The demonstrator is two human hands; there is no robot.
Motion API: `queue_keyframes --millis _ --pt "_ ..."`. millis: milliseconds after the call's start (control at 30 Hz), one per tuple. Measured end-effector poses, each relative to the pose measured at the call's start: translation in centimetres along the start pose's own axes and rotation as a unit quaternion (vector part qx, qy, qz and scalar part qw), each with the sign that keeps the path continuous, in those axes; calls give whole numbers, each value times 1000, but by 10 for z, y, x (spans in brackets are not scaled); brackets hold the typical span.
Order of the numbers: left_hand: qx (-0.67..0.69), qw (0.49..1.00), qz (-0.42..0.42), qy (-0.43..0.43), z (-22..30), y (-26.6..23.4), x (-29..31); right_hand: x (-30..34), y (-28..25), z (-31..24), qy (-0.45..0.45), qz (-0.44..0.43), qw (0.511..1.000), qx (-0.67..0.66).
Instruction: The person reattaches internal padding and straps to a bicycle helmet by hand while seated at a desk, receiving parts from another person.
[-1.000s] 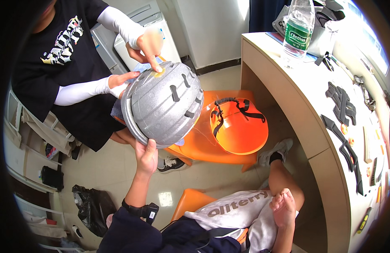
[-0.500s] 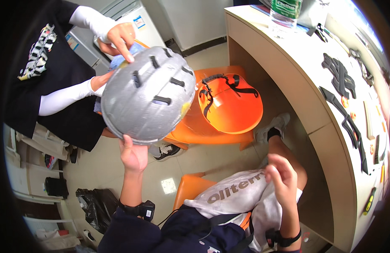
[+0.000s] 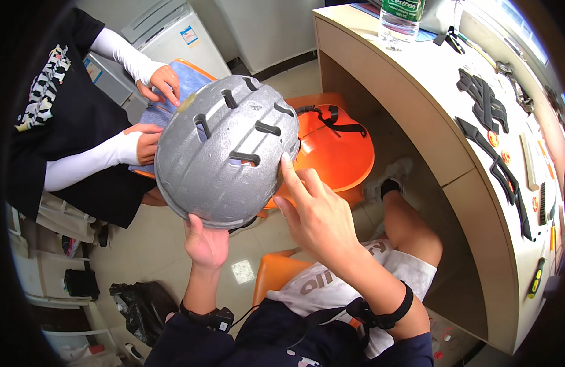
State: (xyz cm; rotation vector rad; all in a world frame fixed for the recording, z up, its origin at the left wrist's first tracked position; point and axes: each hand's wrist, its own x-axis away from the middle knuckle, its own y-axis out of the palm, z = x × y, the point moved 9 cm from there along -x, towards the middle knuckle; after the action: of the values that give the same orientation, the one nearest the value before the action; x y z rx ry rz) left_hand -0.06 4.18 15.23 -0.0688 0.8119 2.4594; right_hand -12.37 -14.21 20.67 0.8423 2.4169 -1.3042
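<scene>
A grey foam helmet liner [image 3: 230, 153] with several slot-shaped vents is held up before me. My left hand [image 3: 208, 244] grips its near lower rim, thumb up along the outside. Fingers of my right hand [image 3: 319, 214] are apart, the index fingertip touching or nearly touching the liner's right side below the vents. Behind it, an orange helmet shell [image 3: 334, 153] with black straps [image 3: 340, 126] lies hollow side up on an orange chair [image 3: 322, 101]; the liner hides part of both.
Across from me, a person in white sleeves has both hands [image 3: 163, 85] by a blue cloth [image 3: 191, 79] behind the liner. The curved desk [image 3: 380, 76] on the right bears a bottle [image 3: 400, 21], black straps, a brush [image 3: 544, 202] and a screwdriver [image 3: 536, 278]. A black bag [image 3: 142, 309] lies at lower left.
My right hand has risen from over my lap to the liner's right side. The liner has shifted slightly right. The other person's hand has drawn back from its top.
</scene>
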Motion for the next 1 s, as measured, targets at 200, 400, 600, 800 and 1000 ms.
queue_keyframes --millis 200,400,600,800,1000 --pt "79 995 9 -54 -24 9 6 15 -29 26 44 135 972 -189" --pt "82 991 -64 -85 -46 32 12 35 -35 64 145 174 914 -337" --pt "93 986 -70 -121 -63 38 19 53 -40 84 213 129 879 -406" --pt "34 985 -138 -96 -66 51 24 68 -46 98 216 85 888 -398" --pt "34 984 -120 -128 -79 61 32 86 -52 113 229 89 900 -361"
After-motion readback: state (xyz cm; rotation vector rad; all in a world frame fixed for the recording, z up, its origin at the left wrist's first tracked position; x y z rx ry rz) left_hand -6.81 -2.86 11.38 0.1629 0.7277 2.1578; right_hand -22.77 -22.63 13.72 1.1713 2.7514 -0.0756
